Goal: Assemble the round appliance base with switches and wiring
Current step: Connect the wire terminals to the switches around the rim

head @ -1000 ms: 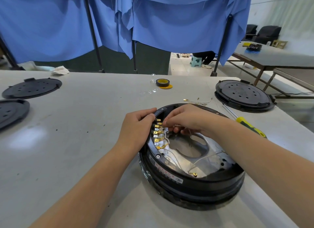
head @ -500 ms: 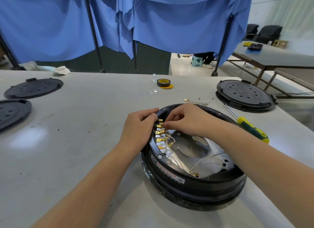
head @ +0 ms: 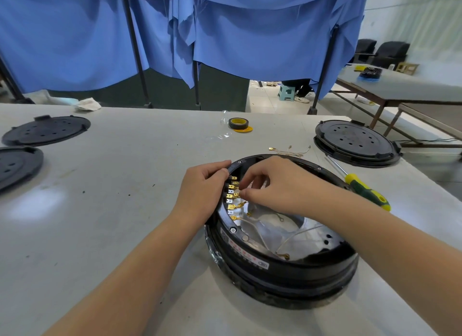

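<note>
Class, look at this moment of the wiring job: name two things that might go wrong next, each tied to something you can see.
1. The right hand works at a tight row of gold terminals; a wire could end up on the wrong one.
2. Loose wires trail across the base; the forearm above might snag them.
3. The screwdriver lies beside that arm and could be knocked.
</note>
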